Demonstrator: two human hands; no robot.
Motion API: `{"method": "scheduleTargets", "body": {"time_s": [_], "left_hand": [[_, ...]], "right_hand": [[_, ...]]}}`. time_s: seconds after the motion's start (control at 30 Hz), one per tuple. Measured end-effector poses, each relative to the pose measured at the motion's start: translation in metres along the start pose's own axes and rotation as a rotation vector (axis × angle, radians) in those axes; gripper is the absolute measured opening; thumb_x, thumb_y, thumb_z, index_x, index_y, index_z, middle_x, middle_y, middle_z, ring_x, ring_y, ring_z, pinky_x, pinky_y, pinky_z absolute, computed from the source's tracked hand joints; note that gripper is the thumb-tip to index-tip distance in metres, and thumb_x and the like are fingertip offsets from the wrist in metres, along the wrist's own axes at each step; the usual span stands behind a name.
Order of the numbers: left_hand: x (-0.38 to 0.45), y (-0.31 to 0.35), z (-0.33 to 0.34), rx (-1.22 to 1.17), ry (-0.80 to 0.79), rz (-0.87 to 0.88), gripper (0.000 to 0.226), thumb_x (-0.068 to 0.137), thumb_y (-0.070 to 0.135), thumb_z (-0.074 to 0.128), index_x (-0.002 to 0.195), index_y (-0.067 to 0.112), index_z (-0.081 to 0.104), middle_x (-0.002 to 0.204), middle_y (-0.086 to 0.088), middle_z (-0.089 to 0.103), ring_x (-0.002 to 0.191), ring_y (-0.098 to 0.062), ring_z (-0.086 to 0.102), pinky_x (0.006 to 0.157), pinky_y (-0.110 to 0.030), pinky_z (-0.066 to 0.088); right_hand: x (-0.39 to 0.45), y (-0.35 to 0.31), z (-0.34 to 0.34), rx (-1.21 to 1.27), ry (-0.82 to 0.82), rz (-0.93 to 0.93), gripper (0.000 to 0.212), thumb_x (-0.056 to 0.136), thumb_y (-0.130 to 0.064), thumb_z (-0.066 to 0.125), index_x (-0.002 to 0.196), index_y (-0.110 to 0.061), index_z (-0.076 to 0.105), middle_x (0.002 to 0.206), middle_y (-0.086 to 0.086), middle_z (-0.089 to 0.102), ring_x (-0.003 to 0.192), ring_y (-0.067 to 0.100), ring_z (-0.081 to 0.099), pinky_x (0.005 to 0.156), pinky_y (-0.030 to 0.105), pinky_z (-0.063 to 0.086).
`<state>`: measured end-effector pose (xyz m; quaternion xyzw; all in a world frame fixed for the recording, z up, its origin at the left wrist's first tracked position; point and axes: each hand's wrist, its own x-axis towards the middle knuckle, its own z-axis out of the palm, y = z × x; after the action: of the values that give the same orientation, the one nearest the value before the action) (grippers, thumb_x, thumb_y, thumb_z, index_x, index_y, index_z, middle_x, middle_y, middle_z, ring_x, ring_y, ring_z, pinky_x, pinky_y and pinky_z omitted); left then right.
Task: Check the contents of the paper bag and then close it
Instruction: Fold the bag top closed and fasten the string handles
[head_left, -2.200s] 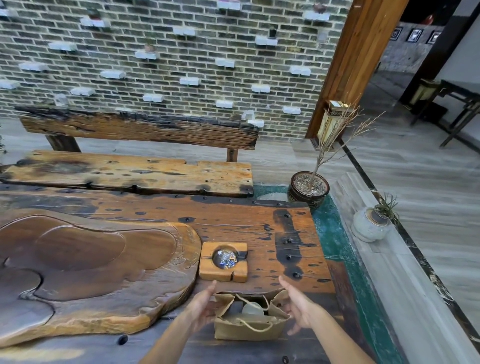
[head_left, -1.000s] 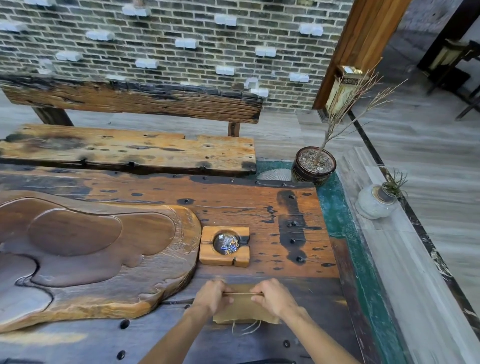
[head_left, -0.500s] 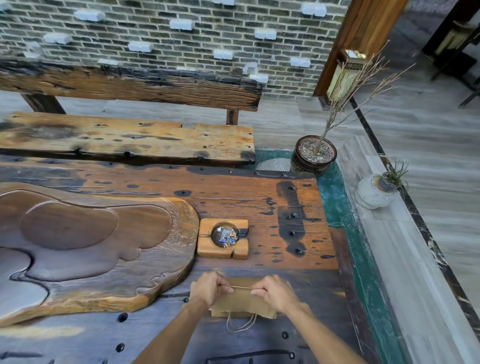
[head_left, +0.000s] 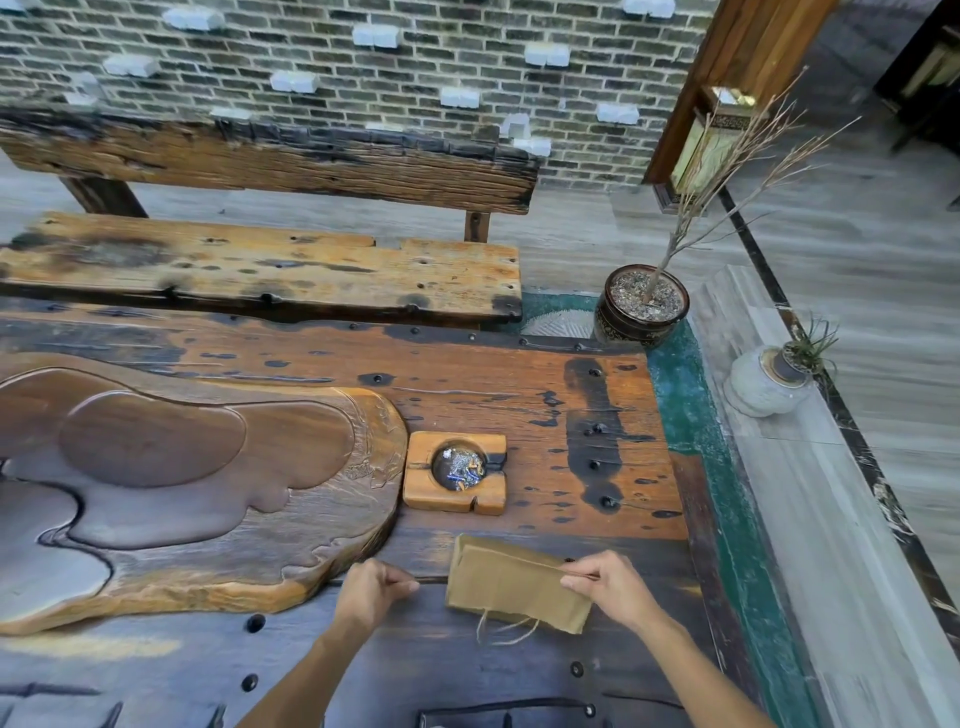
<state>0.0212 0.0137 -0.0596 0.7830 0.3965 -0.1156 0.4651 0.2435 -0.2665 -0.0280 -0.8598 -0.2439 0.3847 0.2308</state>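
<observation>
The brown paper bag (head_left: 511, 584) stands folded flat and closed on the dark wooden table (head_left: 519, 405), near its front edge. Its twine handles (head_left: 501, 631) hang over the near side. My right hand (head_left: 608, 587) pinches the bag's upper right edge. My left hand (head_left: 374, 592) is a short way left of the bag, apart from it, with the fingers curled in and nothing visible in them. What is inside the bag is hidden.
A square wooden ashtray (head_left: 456, 472) with butts sits just behind the bag. A large carved wooden tea tray (head_left: 171, 483) fills the table's left. A bench (head_left: 260, 270) stands beyond. At the right are a potted dry twig (head_left: 644, 306) and a white vase (head_left: 766, 382).
The bag, open with a pale object inside 2.2 s ago, has been pressed flat. My left hand has since let go and moved left; the right hand still holds the top edge.
</observation>
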Motion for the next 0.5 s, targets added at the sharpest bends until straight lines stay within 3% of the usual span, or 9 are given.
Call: {"method": "scheduleTargets", "body": {"time_s": [0.1,0.17,0.23,0.3,0.33,0.4,0.43,0.5], "left_hand": [[-0.002,-0.001,-0.005,-0.053,0.009,0.008,0.033,0.078,0.027,0.080,0.050,0.035,0.064,0.050,0.034,0.050,0.067,0.007,0.055,0.058,-0.006,0.038],[-0.004,0.012,-0.003,-0.082,-0.020,0.051,0.014,0.073,0.036,0.083,0.074,0.042,0.070,0.064,0.034,0.057,0.068,0.017,0.056,0.065,0.000,0.039],[0.000,0.024,0.003,-0.124,-0.081,0.089,0.049,0.062,0.044,0.086,0.107,0.044,0.067,0.095,0.027,0.066,0.089,0.021,0.059,0.085,0.000,0.039],[0.004,0.037,0.014,-0.121,-0.186,0.136,0.071,0.057,0.049,0.087,0.124,0.038,0.064,0.120,0.025,0.061,0.111,0.018,0.051,0.102,-0.010,0.036],[0.006,0.043,0.019,-0.103,-0.226,0.161,0.071,0.057,0.050,0.086,0.123,0.040,0.064,0.121,0.030,0.058,0.112,0.023,0.047,0.103,-0.008,0.034],[0.003,0.056,0.028,-0.055,-0.236,0.166,0.045,0.059,0.048,0.084,0.101,0.049,0.069,0.104,0.042,0.059,0.099,0.033,0.048,0.095,0.000,0.036],[0.001,0.061,0.032,-0.063,-0.212,0.156,0.027,0.062,0.043,0.084,0.084,0.051,0.071,0.086,0.044,0.063,0.091,0.031,0.053,0.089,-0.002,0.041],[0.001,0.064,0.039,-0.124,-0.183,0.108,0.030,0.071,0.026,0.084,0.059,0.049,0.070,0.062,0.036,0.066,0.077,0.018,0.063,0.074,-0.007,0.047]], "right_hand": [[-0.005,0.009,-0.004,-0.007,0.041,-0.008,0.019,0.085,-0.030,0.075,0.103,-0.027,0.079,0.107,-0.016,0.075,0.098,-0.010,0.067,0.090,0.017,0.052],[-0.007,0.010,0.000,-0.011,0.063,-0.019,0.020,0.085,-0.028,0.075,0.104,-0.023,0.079,0.108,-0.011,0.076,0.098,-0.008,0.067,0.090,0.016,0.052],[-0.006,0.007,0.004,0.000,0.058,-0.015,0.021,0.085,-0.028,0.075,0.104,-0.021,0.079,0.108,-0.009,0.076,0.098,-0.006,0.068,0.090,0.016,0.052],[-0.005,0.001,0.008,-0.002,0.043,-0.023,0.021,0.086,-0.029,0.074,0.104,-0.021,0.079,0.107,-0.009,0.076,0.097,-0.004,0.069,0.090,0.018,0.053],[-0.004,-0.003,0.009,0.004,0.032,-0.028,0.020,0.086,-0.029,0.074,0.104,-0.022,0.079,0.106,-0.010,0.077,0.095,-0.004,0.069,0.090,0.020,0.054],[-0.001,-0.009,0.013,0.018,0.010,-0.044,0.020,0.086,-0.029,0.074,0.104,-0.022,0.079,0.107,-0.010,0.076,0.089,-0.012,0.067,0.090,0.018,0.054],[0.000,-0.011,0.014,0.020,0.002,-0.051,0.020,0.086,-0.028,0.074,0.105,-0.021,0.079,0.108,-0.010,0.076,0.086,-0.017,0.064,0.090,0.014,0.053],[0.002,-0.012,0.015,0.023,-0.005,-0.047,0.021,0.086,-0.029,0.074,0.105,-0.022,0.079,0.110,-0.010,0.075,0.085,-0.021,0.062,0.089,0.011,0.051]]}}
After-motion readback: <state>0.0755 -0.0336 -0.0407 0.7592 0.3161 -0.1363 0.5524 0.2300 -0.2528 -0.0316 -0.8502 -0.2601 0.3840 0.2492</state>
